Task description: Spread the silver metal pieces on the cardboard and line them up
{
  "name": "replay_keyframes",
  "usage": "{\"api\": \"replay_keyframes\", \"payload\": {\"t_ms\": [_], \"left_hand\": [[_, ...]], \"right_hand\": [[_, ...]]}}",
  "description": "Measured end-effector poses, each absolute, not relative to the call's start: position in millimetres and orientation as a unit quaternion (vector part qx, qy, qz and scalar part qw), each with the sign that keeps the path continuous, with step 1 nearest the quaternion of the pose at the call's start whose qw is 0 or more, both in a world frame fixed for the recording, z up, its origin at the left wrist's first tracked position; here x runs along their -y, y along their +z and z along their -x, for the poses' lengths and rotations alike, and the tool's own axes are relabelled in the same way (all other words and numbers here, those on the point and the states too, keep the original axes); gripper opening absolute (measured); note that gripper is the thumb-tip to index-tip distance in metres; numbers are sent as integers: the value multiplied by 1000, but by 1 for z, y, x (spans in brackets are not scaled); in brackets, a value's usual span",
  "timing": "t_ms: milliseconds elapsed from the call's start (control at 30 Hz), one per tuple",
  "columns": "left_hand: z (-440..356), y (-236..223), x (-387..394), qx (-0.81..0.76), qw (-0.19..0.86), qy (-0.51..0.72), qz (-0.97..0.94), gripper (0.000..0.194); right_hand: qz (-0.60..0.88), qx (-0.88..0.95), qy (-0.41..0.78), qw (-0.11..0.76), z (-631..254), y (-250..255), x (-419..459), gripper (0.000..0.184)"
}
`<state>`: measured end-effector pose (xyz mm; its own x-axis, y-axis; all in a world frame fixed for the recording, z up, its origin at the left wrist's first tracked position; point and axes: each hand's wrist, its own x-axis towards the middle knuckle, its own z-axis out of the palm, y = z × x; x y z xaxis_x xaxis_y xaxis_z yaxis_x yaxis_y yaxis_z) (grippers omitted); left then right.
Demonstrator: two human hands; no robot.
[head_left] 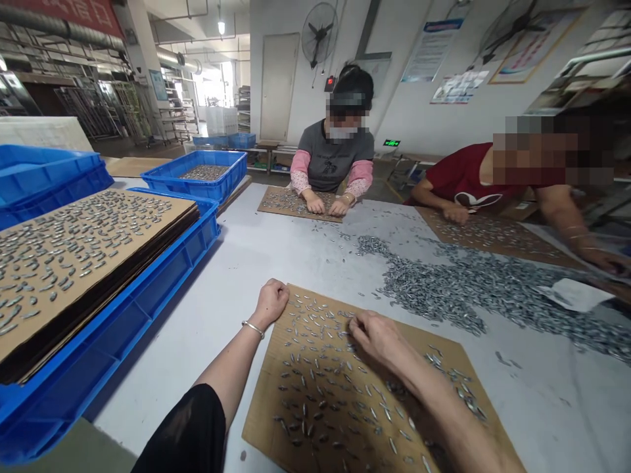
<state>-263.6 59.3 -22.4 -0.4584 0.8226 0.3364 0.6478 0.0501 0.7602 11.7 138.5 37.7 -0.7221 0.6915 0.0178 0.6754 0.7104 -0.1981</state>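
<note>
Nearest: cardboard sheet [296, 420] on the grey table [207, 309], strewn with small metal pieces [315, 394]. Left hand [272, 301] curled into an empty-looking fist at the sheet's far-left corner. Right hand [377, 335] flat, fingertips down among the pieces, gripping nothing visible. Risk: a careless sweep scattering pieces off the edge, back toward the loose heap [473, 282].

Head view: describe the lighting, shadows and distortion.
Head view: even overhead light, bright glare from the far doorway; the right hand and forearm cast a soft shadow on the brown cardboard sheet; wide-angle lens bends the blue plastic crate and wall posters; faces are pixelated.
</note>
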Motion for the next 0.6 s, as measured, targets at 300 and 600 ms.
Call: {"api": "replay_keyframes", "payload": {"t_ms": [300,600], "left_hand": [[267,-20,-60,-717,91,463,-513,16],[266,-17,-57,-723,83,456,-512,17]], "right_hand": [[334,936,107,20,-7,28,-128,26],[256,959,112,41,21,17,-122,22]]}}
